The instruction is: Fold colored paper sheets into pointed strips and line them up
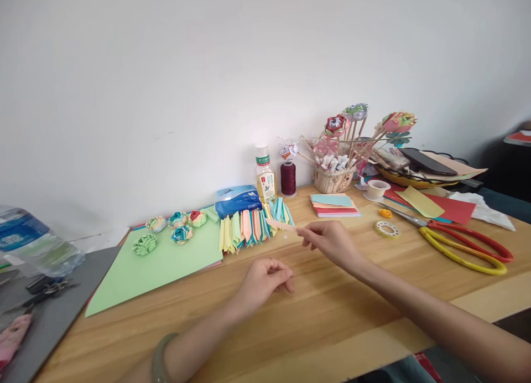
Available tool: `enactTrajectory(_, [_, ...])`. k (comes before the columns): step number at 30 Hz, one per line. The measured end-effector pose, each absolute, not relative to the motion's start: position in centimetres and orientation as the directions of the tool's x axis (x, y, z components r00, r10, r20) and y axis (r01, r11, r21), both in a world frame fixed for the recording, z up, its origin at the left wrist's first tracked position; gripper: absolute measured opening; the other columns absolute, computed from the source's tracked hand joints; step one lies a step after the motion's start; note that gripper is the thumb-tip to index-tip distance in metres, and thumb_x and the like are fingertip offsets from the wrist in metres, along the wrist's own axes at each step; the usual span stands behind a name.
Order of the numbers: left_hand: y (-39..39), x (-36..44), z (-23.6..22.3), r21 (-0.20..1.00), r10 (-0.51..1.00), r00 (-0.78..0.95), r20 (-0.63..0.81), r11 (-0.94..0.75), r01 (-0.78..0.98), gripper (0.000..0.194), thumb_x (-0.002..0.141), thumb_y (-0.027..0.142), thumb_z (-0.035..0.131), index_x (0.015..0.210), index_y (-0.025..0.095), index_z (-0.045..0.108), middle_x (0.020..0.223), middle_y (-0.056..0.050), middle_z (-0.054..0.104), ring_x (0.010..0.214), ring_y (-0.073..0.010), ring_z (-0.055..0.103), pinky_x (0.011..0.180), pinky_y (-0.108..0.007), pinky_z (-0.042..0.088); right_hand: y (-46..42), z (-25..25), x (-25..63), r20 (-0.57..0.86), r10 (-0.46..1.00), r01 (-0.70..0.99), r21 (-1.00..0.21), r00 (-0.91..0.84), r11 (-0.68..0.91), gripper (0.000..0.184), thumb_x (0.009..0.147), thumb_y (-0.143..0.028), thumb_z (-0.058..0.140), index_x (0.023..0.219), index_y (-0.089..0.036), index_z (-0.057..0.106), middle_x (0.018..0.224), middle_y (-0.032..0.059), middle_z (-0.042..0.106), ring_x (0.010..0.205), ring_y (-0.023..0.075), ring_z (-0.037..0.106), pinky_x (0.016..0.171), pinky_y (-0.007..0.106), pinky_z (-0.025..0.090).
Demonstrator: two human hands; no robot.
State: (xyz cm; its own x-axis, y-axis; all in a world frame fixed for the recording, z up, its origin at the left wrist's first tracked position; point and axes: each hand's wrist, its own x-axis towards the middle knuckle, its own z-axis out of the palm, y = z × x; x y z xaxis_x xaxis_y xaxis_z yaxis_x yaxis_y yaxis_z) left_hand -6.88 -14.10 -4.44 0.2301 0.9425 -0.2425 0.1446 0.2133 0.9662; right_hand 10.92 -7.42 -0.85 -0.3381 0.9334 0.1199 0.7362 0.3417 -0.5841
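Observation:
My right hand (329, 240) reaches forward over the wooden table (323, 316) and pinches a small folded peach paper piece (280, 224) between thumb and fingers. The piece hovers just in front of a row of folded pastel paper pieces (253, 226) standing on edge. My left hand (265, 280) rests lower on the table with its fingers curled in loosely; nothing shows in it. A pale bangle sits on my left wrist.
A large green sheet (157, 269) carries several paper roses (145, 244). Behind lie a blue tissue pack (237, 199), a drink bottle (264, 175), a dark red thread spool (287, 178), a basket of paper flowers (334, 178), stacked coloured paper (334, 205), tape rolls and large scissors (464, 244).

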Motion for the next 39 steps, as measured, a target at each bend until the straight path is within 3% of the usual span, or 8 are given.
enactTrajectory(5, [-14.2, -7.2, -4.6, 0.969, 0.940, 0.257, -0.225, 0.187, 0.162, 0.030, 0.068, 0.044, 0.063, 0.071, 0.014, 0.062, 0.061, -0.003, 0.066, 0.062, -0.0151, 0.057, 0.065, -0.027, 0.041, -7.0, -0.9, 6.4, 0.201, 0.912, 0.834, -0.372, -0.357, 0.408, 0.050, 0.092, -0.049, 0.035, 0.061, -0.021, 0.064, 0.064, 0.0057, 0.068, 0.061, 0.0199, 0.062, 0.050, 0.027, 0.028])
enactTrajectory(10, [-14.2, -7.5, -4.6, 0.971, 0.937, 0.272, -0.219, 0.183, 0.153, 0.030, 0.070, 0.043, 0.063, 0.073, 0.014, 0.063, 0.063, -0.004, 0.067, 0.066, -0.0162, 0.060, 0.068, -0.028, 0.043, -5.8, -0.6, 8.7, 0.236, 0.882, 0.870, -0.190, -0.409, 0.454, 0.049, 0.094, -0.046, 0.033, 0.066, -0.022, 0.066, 0.068, 0.0056, 0.069, 0.066, 0.0196, 0.063, 0.054, 0.027, 0.032])
enactTrajectory(17, [-14.1, -7.4, -4.7, 0.971, 0.933, 0.287, -0.217, 0.176, 0.160, 0.034, 0.070, 0.047, 0.064, 0.073, 0.014, 0.064, 0.063, -0.003, 0.067, 0.067, -0.0162, 0.060, 0.069, -0.029, 0.044, 1.2, -1.8, 17.6, 0.287, 0.895, 0.933, -0.010, -0.341, 0.359, 0.033, 0.091, -0.021, 0.043, 0.121, -0.011, 0.053, 0.125, 0.0188, 0.055, 0.116, 0.0305, 0.050, 0.089, 0.042, 0.040])
enactTrajectory(23, [-14.1, -7.4, -4.8, 0.973, 0.932, 0.300, -0.203, 0.158, 0.169, 0.035, 0.070, 0.048, 0.062, 0.074, 0.014, 0.063, 0.063, -0.004, 0.067, 0.065, -0.0155, 0.059, 0.069, -0.029, 0.044, 2.1, -4.3, 19.6, 0.180, 0.920, 0.937, 0.041, -0.348, 0.347, 0.029, 0.090, -0.033, 0.054, 0.115, -0.017, 0.055, 0.115, 0.0076, 0.057, 0.095, 0.0192, 0.059, 0.080, 0.040, 0.050])
enactTrajectory(28, [-14.1, -7.4, -4.9, 0.973, 0.932, 0.306, -0.197, 0.148, 0.176, 0.032, 0.071, 0.046, 0.060, 0.074, 0.014, 0.061, 0.064, -0.004, 0.066, 0.065, -0.0153, 0.058, 0.069, -0.029, 0.044, 1.2, -4.3, 19.0, 0.239, 0.897, 0.926, 0.031, -0.372, 0.376, 0.027, 0.095, -0.027, 0.041, 0.108, -0.014, 0.060, 0.098, 0.0158, 0.066, 0.085, 0.0251, 0.064, 0.070, 0.037, 0.049])
enactTrajectory(33, [-14.4, -7.4, -4.6, 0.972, 0.946, 0.279, -0.167, 0.111, 0.208, 0.025, 0.077, 0.039, 0.055, 0.074, 0.014, 0.060, 0.069, -0.005, 0.066, 0.066, -0.0161, 0.057, 0.068, -0.029, 0.045, -0.4, -3.2, 18.3, 0.394, 0.821, 0.893, 0.001, -0.414, 0.450, 0.034, 0.095, -0.017, 0.030, 0.110, -0.012, 0.060, 0.118, 0.0199, 0.060, 0.107, 0.0306, 0.057, 0.081, 0.040, 0.046])
enactTrajectory(36, [-15.0, -7.4, -4.2, 0.926, 0.985, 0.164, 0.049, -0.107, 0.362, 0.019, 0.080, 0.030, 0.056, 0.090, 0.016, 0.062, 0.091, -0.007, 0.065, 0.084, -0.0194, 0.058, 0.078, -0.033, 0.045, -3.9, -3.4, 16.6, 0.394, 0.730, 0.795, 0.004, -0.559, 0.607, 0.029, 0.093, -0.020, 0.038, 0.107, -0.019, 0.063, 0.120, 0.0113, 0.061, 0.110, 0.0249, 0.055, 0.087, 0.037, 0.045])
enactTrajectory(39, [-15.7, -7.4, -4.1, 0.682, 0.919, 0.185, 0.349, -0.385, 0.622, 0.045, 0.072, 0.024, 0.069, 0.115, 0.019, 0.055, 0.114, -0.009, 0.056, 0.105, -0.0245, 0.051, 0.089, -0.041, 0.043, -8.6, -4.1, 14.5, 0.337, 0.539, 0.568, -0.014, -0.772, 0.823, 0.024, 0.092, -0.020, 0.043, 0.101, -0.021, 0.064, 0.103, 0.0081, 0.067, 0.093, 0.0207, 0.060, 0.078, 0.033, 0.049])
